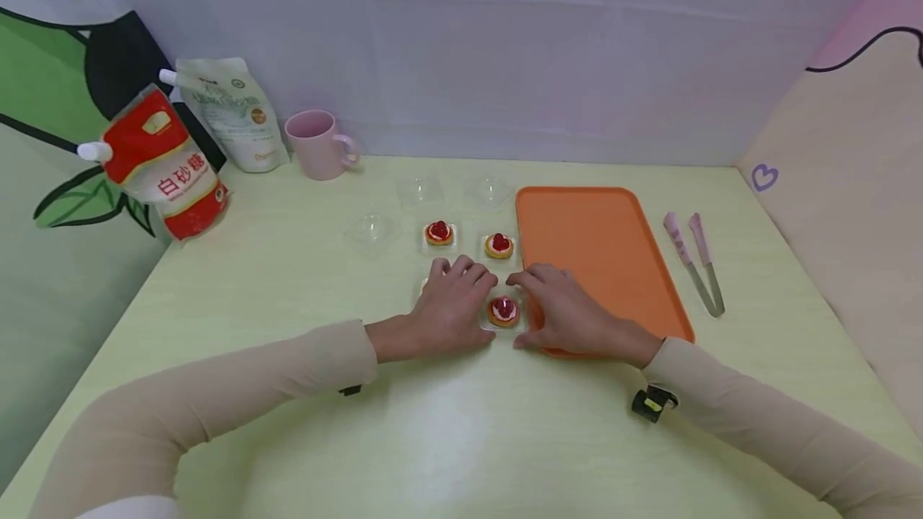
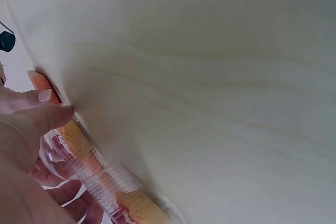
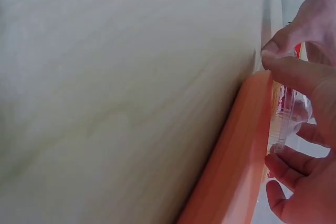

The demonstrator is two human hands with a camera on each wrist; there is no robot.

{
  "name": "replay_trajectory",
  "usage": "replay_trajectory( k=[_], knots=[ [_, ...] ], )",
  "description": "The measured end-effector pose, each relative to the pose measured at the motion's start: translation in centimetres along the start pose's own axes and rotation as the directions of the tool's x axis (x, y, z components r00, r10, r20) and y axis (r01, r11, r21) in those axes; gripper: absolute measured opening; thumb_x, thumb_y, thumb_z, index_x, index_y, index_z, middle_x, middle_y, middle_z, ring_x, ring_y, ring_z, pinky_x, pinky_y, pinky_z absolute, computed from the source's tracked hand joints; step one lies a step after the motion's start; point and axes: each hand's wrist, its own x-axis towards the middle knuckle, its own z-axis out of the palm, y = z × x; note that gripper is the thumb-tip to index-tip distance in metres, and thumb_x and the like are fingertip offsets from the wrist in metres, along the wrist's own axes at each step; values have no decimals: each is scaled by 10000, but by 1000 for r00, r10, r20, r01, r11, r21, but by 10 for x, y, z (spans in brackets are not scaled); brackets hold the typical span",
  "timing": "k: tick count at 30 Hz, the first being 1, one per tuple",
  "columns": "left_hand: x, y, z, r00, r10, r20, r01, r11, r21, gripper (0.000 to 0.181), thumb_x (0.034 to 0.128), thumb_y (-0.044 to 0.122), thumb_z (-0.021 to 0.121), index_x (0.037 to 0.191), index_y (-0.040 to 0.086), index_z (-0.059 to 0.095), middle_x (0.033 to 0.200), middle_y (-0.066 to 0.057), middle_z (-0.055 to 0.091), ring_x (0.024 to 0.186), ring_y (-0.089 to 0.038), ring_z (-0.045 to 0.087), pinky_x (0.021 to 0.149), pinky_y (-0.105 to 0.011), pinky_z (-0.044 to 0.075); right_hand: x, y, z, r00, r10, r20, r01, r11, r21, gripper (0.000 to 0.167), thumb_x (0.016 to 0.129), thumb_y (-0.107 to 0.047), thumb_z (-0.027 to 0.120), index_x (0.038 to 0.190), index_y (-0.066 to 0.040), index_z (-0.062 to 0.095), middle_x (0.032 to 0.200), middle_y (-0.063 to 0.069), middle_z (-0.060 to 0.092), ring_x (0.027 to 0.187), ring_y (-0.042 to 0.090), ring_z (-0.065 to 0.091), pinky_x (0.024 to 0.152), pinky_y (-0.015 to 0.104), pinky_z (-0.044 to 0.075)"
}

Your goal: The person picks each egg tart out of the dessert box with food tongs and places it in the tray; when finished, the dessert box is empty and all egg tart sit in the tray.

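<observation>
A small fruit tart with red topping (image 1: 503,311) sits in a clear plastic box (image 2: 92,163) at the front of a group of tarts. My left hand (image 1: 454,307) holds the left side of this box, thumb at the near edge and fingers at the far one. From the right, my right hand (image 1: 573,315) grips the same box between thumb and fingers, partly over the tray's edge. Two more tarts, one at the back left (image 1: 439,233) and one at the back right (image 1: 499,246), lie on clear bases. Another base, beside the left hand, is mostly hidden by it.
An orange tray (image 1: 591,223) lies under and beyond the right hand, with tongs (image 1: 695,263) to its right. Clear domed lids (image 1: 371,228) stand behind the tarts. At the back left are a pink mug (image 1: 313,146), a red sugar pouch (image 1: 166,166) and a pale pouch (image 1: 234,114).
</observation>
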Motion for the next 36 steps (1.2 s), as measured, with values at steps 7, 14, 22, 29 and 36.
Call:
replay_trajectory(
  k=[7,14,22,29,36],
  knots=[
    [1,0,1,1000,2,-15,-2,1000,17,587,735,459,822,1195,155,623,1178,-2,630,1132,-224,483,952,-462,324,-1,-3,-4,1000,0,3,0,1000,-22,731,738,-382,872,1345,-100,579,1196,73,597,1113,211,513,935,436,354],
    [2,-1,0,1000,7,-17,-7,1000,-2,580,732,459,830,1182,155,627,1172,1,634,1128,-213,486,953,-465,324,2,0,-12,997,38,66,-41,998,57,678,764,-359,863,1341,-110,609,1129,33,637,1047,195,534,939,446,367],
    [3,-1,1,999,35,0,-35,999,23,601,734,486,820,1199,158,627,1175,6,644,1145,-210,500,971,-471,339,2,1,-13,995,17,102,-22,999,43,762,732,-405,883,1364,-95,592,1181,39,655,1145,247,545,972,488,376],
    [3,-2,0,1000,24,-9,-24,999,23,599,736,483,815,1202,158,623,1159,11,641,1148,-216,497,969,-472,335,4,-3,-14,995,-17,102,21,999,-37,790,736,-409,880,1386,-87,567,1048,-22,659,1125,217,549,954,432,360],
    [3,-3,3,999,33,-40,-33,999,16,577,725,464,816,1176,155,630,1135,14,646,1125,-216,502,961,-482,336,8,-1,-19,989,-27,145,33,999,-40,790,742,-426,872,1399,-107,570,1084,-51,702,1049,181,564,922,410,349]
  ],
)
